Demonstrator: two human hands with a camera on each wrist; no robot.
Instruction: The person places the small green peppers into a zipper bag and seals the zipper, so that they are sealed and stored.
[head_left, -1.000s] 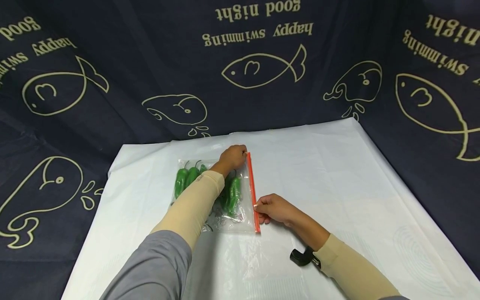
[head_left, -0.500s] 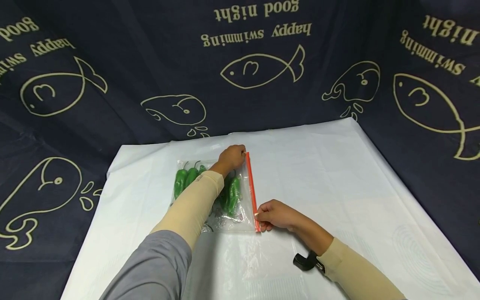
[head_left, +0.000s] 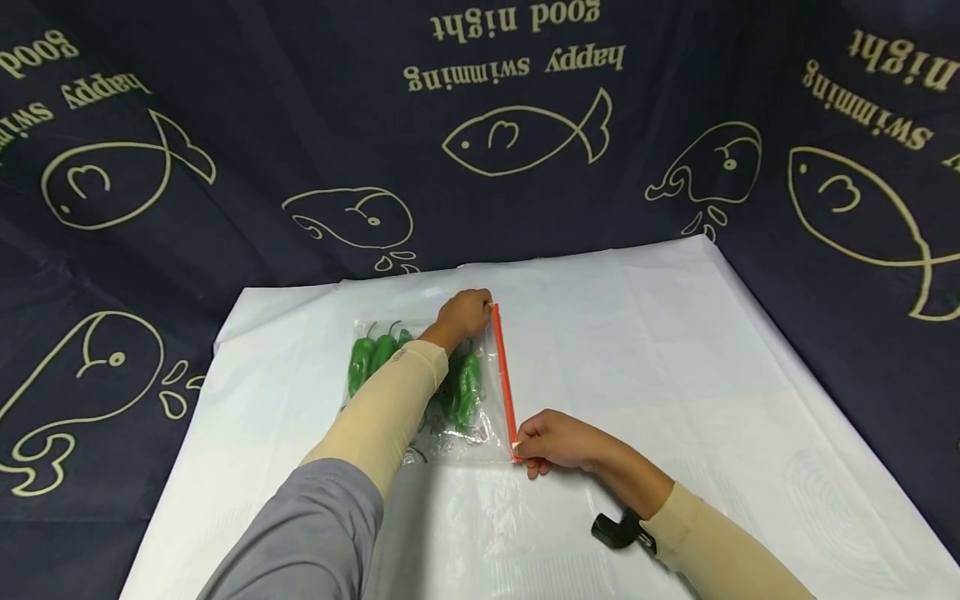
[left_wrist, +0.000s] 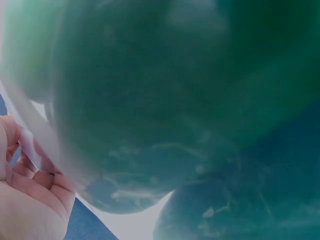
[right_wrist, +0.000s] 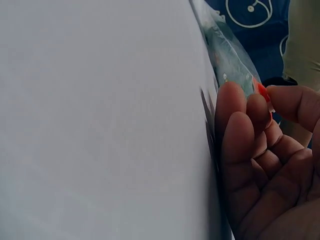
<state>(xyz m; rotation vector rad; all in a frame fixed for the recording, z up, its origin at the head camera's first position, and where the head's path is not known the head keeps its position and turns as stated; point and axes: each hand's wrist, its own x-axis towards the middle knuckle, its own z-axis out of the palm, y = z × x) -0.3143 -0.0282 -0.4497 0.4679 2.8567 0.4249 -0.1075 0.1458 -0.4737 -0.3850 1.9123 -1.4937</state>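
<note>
A clear zip bag [head_left: 491,392] with a red zip edge lies flat on the white-covered table, holding several green peppers [head_left: 468,383]. My left hand [head_left: 467,312] pinches the far corner of the bag beside the red strip, its forearm crossing over the bag and hiding some peppers. At the near end of the strip, my right hand [head_left: 558,439] pinches a small white slider [head_left: 516,447] between thumb and fingers. Peppers fill the left wrist view close up, with the left hand [left_wrist: 35,195] at its lower left. In the right wrist view the right hand [right_wrist: 270,155] grips the red edge.
The white table cover [head_left: 637,350] spreads around the bag. A dark cloth [head_left: 330,125] with fish and whale drawings hangs behind and at both sides. A black device [head_left: 617,530] is strapped at the right wrist.
My right hand has slid the white slider along the red strip towards me, to the bag's near corner. The left hand has stayed at the far corner.
</note>
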